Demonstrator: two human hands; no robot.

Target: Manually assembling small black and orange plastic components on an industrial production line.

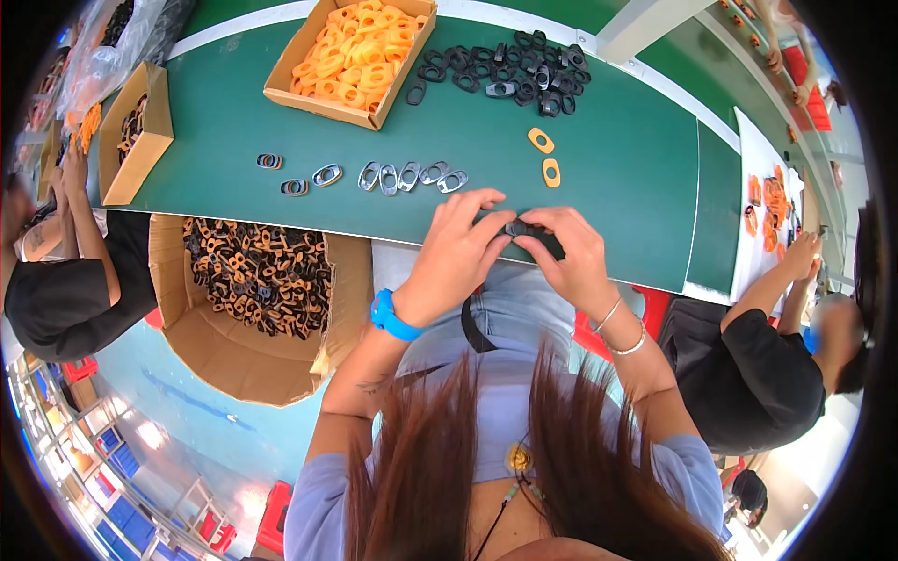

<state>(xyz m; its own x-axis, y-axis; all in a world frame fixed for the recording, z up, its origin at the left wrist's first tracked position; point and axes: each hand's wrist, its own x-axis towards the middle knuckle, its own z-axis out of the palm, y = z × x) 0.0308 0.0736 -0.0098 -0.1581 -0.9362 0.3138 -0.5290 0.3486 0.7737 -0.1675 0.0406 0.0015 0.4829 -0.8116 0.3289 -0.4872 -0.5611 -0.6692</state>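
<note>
At the near table edge my left hand (456, 245) and my right hand (572, 251) meet, fingers closed on one small black oval ring part (516, 228). Fingertips cover much of it. Just beyond the right hand lie two flat orange oval rings, one (551, 173) nearer and one (541, 140) farther. Several shiny black rings (409, 176) are lined up left of centre. Farther left sit a black ring with an orange edge (327, 175) and two similar pieces (294, 187).
An open cardboard box (372, 121) of orange rings stands at the back, beside a loose heap of black rings (543, 70). Below the table's left edge is a big carton (168, 290) of black-and-orange pieces. Co-workers sit left (75, 290) and right (767, 374); a smaller box (150, 154) stands left.
</note>
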